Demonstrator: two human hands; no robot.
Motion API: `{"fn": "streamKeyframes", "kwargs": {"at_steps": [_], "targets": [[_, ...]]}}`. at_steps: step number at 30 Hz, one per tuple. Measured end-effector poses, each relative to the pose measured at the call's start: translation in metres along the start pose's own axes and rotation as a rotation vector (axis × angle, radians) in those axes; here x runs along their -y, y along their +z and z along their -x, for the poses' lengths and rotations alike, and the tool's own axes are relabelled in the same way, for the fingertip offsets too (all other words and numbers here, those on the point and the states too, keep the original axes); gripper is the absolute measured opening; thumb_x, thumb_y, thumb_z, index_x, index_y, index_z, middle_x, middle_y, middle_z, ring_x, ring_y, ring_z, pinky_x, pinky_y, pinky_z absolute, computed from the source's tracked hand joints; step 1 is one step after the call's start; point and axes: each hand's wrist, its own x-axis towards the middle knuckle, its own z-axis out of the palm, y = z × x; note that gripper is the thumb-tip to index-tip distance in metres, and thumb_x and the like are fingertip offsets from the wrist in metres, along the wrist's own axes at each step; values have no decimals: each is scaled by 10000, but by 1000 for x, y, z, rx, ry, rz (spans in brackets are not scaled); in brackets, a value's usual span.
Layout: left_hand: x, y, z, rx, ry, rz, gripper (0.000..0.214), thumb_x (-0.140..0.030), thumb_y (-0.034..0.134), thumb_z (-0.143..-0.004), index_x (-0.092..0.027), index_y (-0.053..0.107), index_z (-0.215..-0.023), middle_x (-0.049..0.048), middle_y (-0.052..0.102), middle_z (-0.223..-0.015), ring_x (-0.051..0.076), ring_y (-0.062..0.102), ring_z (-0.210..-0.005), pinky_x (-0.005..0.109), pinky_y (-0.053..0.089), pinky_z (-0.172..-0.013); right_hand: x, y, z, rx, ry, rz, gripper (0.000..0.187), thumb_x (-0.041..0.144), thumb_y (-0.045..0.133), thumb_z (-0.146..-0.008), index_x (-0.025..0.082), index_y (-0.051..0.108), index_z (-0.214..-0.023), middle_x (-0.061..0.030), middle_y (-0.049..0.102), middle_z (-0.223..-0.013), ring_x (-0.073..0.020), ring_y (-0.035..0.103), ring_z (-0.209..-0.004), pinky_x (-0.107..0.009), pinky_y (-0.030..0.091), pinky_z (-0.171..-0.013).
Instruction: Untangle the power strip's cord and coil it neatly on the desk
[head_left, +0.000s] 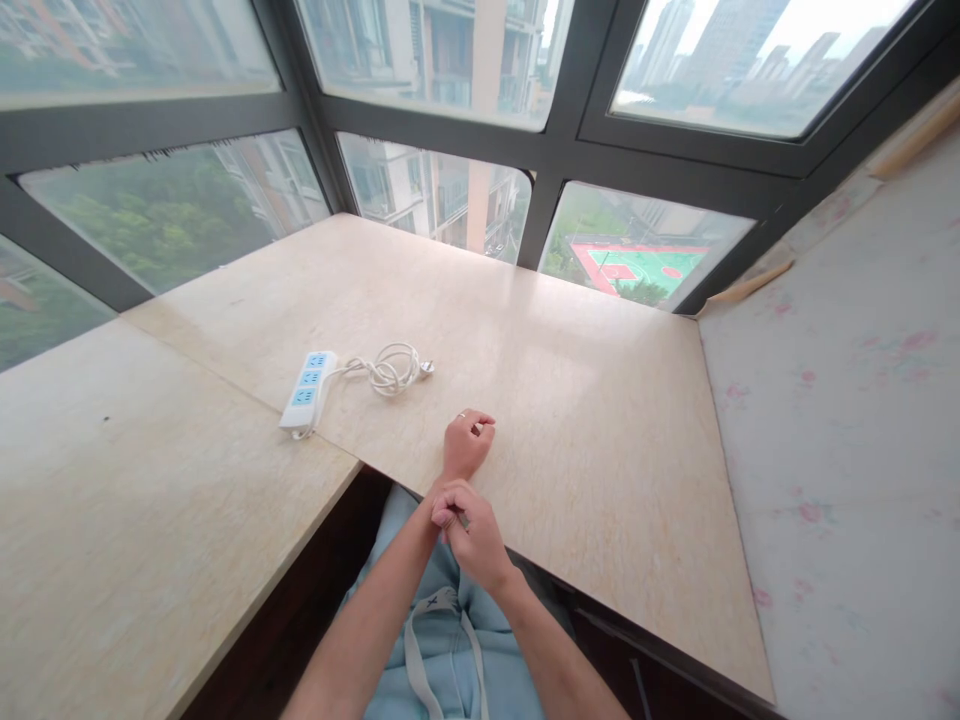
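Note:
My left hand (468, 443) rests near the front edge of the stone-patterned ledge (600, 430), its fingers loosely curled. A ring shows on one finger, and I see no object in that hand. Just below it, my right hand (474, 532) lies against my left wrist, over my lap. Its fingers are curled in, with nothing visible in them. Beyond my hands, to the left, a white power strip (309, 388) with blue socket faces lies on the ledge. Its white cable (386, 370) is coiled beside it, the plug (427, 369) pointing right.
Dark-framed windows (559, 150) border the ledge at the back and left. On the right stands a wall with floral wallpaper (840, 450), its upper edge peeling. A second ledge section (150, 480) extends along the left, with a corner near my lap. My light-blue shorts (442, 650) are below.

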Motion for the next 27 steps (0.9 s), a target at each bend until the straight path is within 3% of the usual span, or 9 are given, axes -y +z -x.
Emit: {"fn": "streamKeyframes", "kwargs": {"at_steps": [2, 6, 15, 23, 27], "targets": [[0, -1, 1, 1, 0, 3, 146, -104, 565, -730, -193, 681, -734, -6, 657, -739, 103, 517, -544, 259, 444, -619, -4, -4, -2, -28, 86, -95, 211, 345, 540, -898, 192, 561, -754, -7, 556, -776, -85, 487, -526, -221, 419, -485], [-2, -2, 2, 3, 4, 10, 167, -84, 562, -724, -192, 689, -742, -4, 663, -738, 102, 512, -536, 258, 449, -627, -12, -25, -11, -95, 177, -131, 254, 417, 575, -885, 187, 585, -778, 25, 542, -635, -97, 485, -524, -228, 421, -525], [-6, -8, 7, 38, 9, 34, 185, -72, 550, -741, -180, 694, -781, 0, 683, -791, 98, 525, -579, 247, 439, -645, -18, -88, -24, -105, 210, -85, 335, 525, 623, -850, 199, 613, -772, -6, 635, -692, -121, 545, -580, -263, 444, -594], [-7, -14, 12, 66, 29, 61, 211, -53, 544, -727, -178, 704, -782, -2, 668, -762, 97, 515, -584, 240, 423, -641, -19, -91, -25, -139, 337, -300, 290, 442, 789, -722, 192, 652, -776, -12, 657, -704, -108, 529, -600, -240, 420, -594], [-6, -20, 16, 107, 47, 75, 211, -69, 538, -741, -171, 712, -800, 7, 663, -754, 103, 527, -601, 237, 428, -637, -17, -92, -26, -160, 372, -412, 290, 431, 792, -724, 177, 655, -757, -15, 645, -712, -94, 518, -599, -220, 421, -585]]}}
